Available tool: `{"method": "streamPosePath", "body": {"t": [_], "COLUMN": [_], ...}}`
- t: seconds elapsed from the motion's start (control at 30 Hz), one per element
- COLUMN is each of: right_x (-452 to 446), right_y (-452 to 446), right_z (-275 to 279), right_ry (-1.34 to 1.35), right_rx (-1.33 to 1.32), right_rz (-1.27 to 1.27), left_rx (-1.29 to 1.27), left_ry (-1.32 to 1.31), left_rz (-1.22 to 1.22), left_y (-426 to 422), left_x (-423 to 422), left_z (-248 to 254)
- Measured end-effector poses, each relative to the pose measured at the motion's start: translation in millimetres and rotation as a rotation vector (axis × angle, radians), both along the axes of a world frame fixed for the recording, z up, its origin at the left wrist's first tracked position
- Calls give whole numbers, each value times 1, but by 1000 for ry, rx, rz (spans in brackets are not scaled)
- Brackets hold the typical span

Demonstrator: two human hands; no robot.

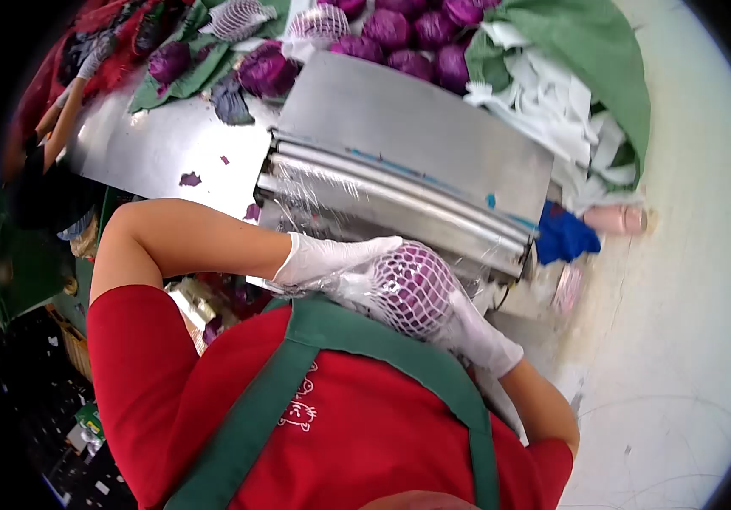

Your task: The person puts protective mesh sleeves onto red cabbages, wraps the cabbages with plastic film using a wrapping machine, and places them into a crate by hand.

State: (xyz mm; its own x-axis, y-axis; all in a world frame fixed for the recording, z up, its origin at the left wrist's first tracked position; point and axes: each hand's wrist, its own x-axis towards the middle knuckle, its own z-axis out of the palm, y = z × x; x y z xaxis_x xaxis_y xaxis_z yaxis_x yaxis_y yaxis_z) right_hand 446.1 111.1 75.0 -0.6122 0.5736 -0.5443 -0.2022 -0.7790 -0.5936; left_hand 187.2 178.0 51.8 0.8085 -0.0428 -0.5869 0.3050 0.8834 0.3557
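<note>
Close to my chest, a red cabbage (414, 287) in a white foam net is held between my two gloved hands. My left hand (344, 259) lies along its left and upper side, the fingers reaching over the net. At its right side, my right hand (480, 333) presses against the net. Clear plastic film (340, 285) is bunched around the cabbage and runs up toward the wrapping machine (408, 136). The undersides of both hands are hidden.
Several bare red cabbages (408, 34) are piled behind the machine. White foam nets (544, 98) lie in a green cloth (586, 42) at the right. A pink bottle (616, 219) and a blue cloth (562, 236) are near the wall. Another person's gloved hands (93, 59) are at far left.
</note>
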Motion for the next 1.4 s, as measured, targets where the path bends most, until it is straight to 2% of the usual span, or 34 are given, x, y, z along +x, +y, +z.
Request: {"method": "streamPosePath", "body": {"t": [0.03, 0.07, 0.1, 0.17, 0.2, 0.23, 0.27, 0.3, 0.33, 0.37, 0.4, 0.43, 0.47, 0.5, 0.57, 0.6, 0.67, 0.7, 0.73, 0.77, 0.83, 0.9, 0.97, 1.0, 1.03, 1.07, 1.13, 1.17, 1.2, 1.27, 1.3, 1.33, 1.37, 1.4], "right_x": [-2, -4, 8, 12, 15, 24, 34, 40, 35, 26, 17, 11, 9, 6, 13, 26, 51, 54, 52, 51, 39, 25, 27, 29, 31, 28, 19, 12, 6, -3, -6, -8, -13, -23], "right_y": [-8, -16, -23, -34, -38, -49, -62, -73, -82, -90, -98, -106, -103, -99, -85, -93, -125, -133, -145, -158, -160, -163, -184, -187, -190, -185, -169, -154, -136, -102, -88, -74, -62, -58], "right_z": [-12, -24, -52, -54, -40, -42, -48, -51, -47, -40, -33, -29, -29, -28, -12, -28, -83, -86, -104, -123, -161, -208, -275, -292, -309, -293, -234, -195, -153, -69, -32, 0, 22, 33], "right_ry": [58, 115, 35, -19, -131, -129, -1, 131, 132, -163, -456, -745, -806, -772, -680, -758, -765, -380, -345, -310, -386, -364, -177, -138, -95, -114, -151, -303, -475, -655, -606, -402, -85, 363], "right_rx": [-90, -180, -284, -231, -299, -296, -386, -472, -467, -213, 42, 296, 318, 372, 64, 178, 197, -395, -465, -535, -390, -95, 107, 243, 375, 392, 419, 555, 732, 1098, 1214, 1230, 1100, 647], "right_rz": [-55, -111, -26, -14, 21, 8, -156, -315, -321, -311, -294, -272, -277, -433, -669, -633, -619, -781, -770, -759, -588, -413, -330, -281, -243, -331, -502, -536, -538, -552, -532, -410, -195, 82], "left_rx": [-88, -190, -74, 157, 321, 438, 957, 975, 1007, 1028, 1029, 989, 943, 943, 589, 339, 177, 134, -50, 63, 26, 317, 539, 431, 612, 793, 1191, 1381, 1048, 305, 54, -50, -90, -67], "left_ry": [10, -16, 70, 221, 253, 319, 343, 528, 566, 599, 592, 493, 391, 386, 423, 283, 465, 543, 811, 780, 577, 561, 458, 278, 165, 54, 241, 296, -31, -257, -293, -304, -316, -315], "left_rz": [75, 95, 116, 111, 258, 218, 268, 155, 340, 528, 523, 689, 850, 842, 1114, 1116, 1081, 1039, 1062, 932, 762, 421, 71, 417, 519, 622, 118, -133, 266, 447, 426, 379, 330, 279], "left_y": [-14, -22, -22, -26, -38, -49, -71, -81, -96, -106, -108, -109, -109, -105, -93, -96, -120, -137, -144, -167, -189, -180, -169, -182, -190, -197, -174, -162, -160, -157, -159, -162, -165, -168], "left_x": [2, 3, -2, -19, -21, -40, -56, -67, -74, -77, -72, -65, -59, -52, -44, -57, -76, -82, -69, -81, -79, -40, 5, 29, 40, 50, 54, 56, 64, 76, 79, 82, 84, 84], "left_z": [-12, -51, -26, 13, 22, 9, 2, 9, 6, 1, -1, -3, -4, -2, 10, 16, -1, -15, -16, -52, -107, -135, -187, -182, -208, -234, -172, -139, -115, -75, -60, -54, -50, -48]}}
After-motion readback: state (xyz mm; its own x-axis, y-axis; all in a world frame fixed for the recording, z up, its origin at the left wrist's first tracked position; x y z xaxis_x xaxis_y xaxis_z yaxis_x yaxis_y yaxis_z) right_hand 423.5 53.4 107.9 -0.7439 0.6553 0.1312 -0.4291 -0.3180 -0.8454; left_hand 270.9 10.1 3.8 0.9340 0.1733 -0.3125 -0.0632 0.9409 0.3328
